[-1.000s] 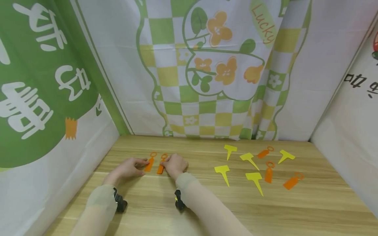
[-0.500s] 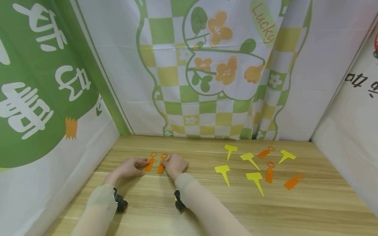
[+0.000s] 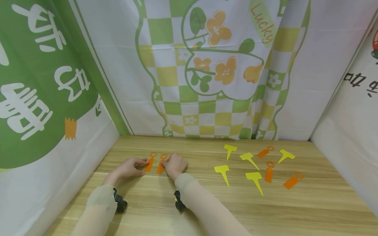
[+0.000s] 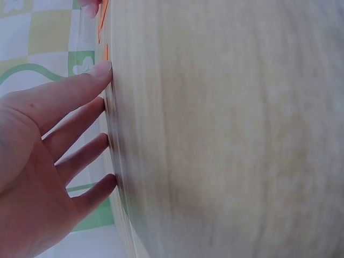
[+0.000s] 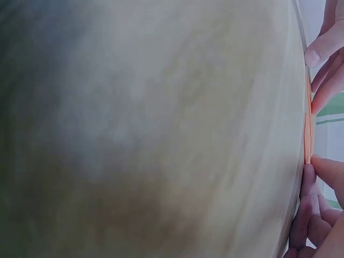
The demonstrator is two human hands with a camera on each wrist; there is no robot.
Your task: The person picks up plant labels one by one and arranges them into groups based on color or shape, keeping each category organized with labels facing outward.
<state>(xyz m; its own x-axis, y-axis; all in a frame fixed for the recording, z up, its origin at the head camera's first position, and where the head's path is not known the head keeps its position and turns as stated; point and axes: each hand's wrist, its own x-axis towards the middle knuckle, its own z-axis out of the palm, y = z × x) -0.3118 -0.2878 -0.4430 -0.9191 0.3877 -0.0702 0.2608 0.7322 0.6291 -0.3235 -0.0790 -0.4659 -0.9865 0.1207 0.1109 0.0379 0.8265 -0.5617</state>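
Observation:
Two orange tags with ring tops lie side by side on the wooden table. At the left tag [image 3: 149,165], my left hand [image 3: 129,167] rests with its fingertips on the near edge. The left wrist view shows that hand's fingers [image 4: 79,124] spread and fairly straight, their tips against the tabletop. My right hand [image 3: 175,166] pinches the right edge of the other tag [image 3: 160,168] between thumb and index finger, the remaining fingers curled under. In the right wrist view the orange tags [image 5: 308,129] appear edge-on as a thin strip between both hands.
To the right lie several yellow T-shaped plant labels [image 3: 254,177] and three more orange ring tags [image 3: 268,175], spread apart on the table [image 3: 206,203]. A printed cloth [image 3: 212,114] hangs at the table's back edge, with further cloths along both sides.

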